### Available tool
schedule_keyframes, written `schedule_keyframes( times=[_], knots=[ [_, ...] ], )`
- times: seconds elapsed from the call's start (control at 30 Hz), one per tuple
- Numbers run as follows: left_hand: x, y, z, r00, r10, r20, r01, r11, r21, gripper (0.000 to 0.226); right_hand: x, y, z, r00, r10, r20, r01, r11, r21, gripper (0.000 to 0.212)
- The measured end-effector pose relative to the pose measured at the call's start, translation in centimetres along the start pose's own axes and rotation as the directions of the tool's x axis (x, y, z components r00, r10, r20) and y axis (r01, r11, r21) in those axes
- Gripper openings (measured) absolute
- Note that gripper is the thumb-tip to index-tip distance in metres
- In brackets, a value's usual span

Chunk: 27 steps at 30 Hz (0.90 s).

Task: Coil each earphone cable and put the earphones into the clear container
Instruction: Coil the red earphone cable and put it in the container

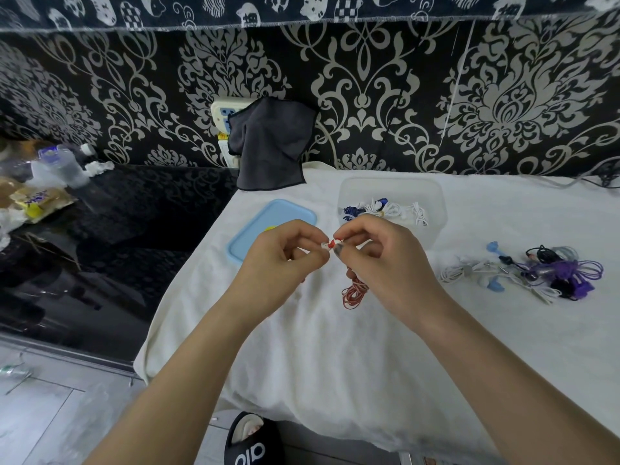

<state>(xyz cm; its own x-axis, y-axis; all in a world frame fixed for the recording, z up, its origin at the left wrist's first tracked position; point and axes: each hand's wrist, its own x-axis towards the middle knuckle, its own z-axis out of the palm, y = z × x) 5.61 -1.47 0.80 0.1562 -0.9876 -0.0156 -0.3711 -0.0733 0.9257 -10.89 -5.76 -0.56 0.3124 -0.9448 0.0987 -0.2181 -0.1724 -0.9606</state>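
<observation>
A: How far are we with the task?

B: On the white cloth (335, 347) the clear container (391, 209) stands open, its blue lid (268, 226) beside it. Inside we see already some coiled earphones, white and dark blue. To the right a tangled pile of earphones (536, 273) waits, well apart from the container, so I judge we are maybe in the middle.

A: And our hands?

B: The left hand (285, 260) and the right hand (382, 263) both pinch the end of the red earphone (355, 292) between thumb and fingertips; its coiled cable hangs under the right hand, near the cloth.

A: Any writing to read?

B: Only the slipper (250, 441) below has white letters, perhaps "dio"; the yellow packet (33, 203) at left is too blurred
</observation>
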Motion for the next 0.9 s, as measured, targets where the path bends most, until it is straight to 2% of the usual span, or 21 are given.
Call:
schedule_keyframes(
  times=[0.3,0.57,0.9],
  knots=[
    [-0.06,-0.01,-0.17,0.999,0.048,0.018,-0.049,0.998,0.033,0.014,0.12,-0.10,-0.22,1.000,0.015,0.019,-0.014,1.000,-0.025,0.011],
    [-0.34,-0.22,-0.33,0.993,0.116,0.021,-0.117,0.981,0.154,0.018,0.13,-0.09,-0.21,0.998,0.041,0.038,-0.041,0.999,-0.005,0.010],
    [-0.64,0.10,-0.45,0.987,0.157,0.010,-0.158,0.982,0.104,0.022,0.04,-0.20,-0.25,0.997,0.060,0.046,-0.060,0.998,0.007,0.010]
  ],
)
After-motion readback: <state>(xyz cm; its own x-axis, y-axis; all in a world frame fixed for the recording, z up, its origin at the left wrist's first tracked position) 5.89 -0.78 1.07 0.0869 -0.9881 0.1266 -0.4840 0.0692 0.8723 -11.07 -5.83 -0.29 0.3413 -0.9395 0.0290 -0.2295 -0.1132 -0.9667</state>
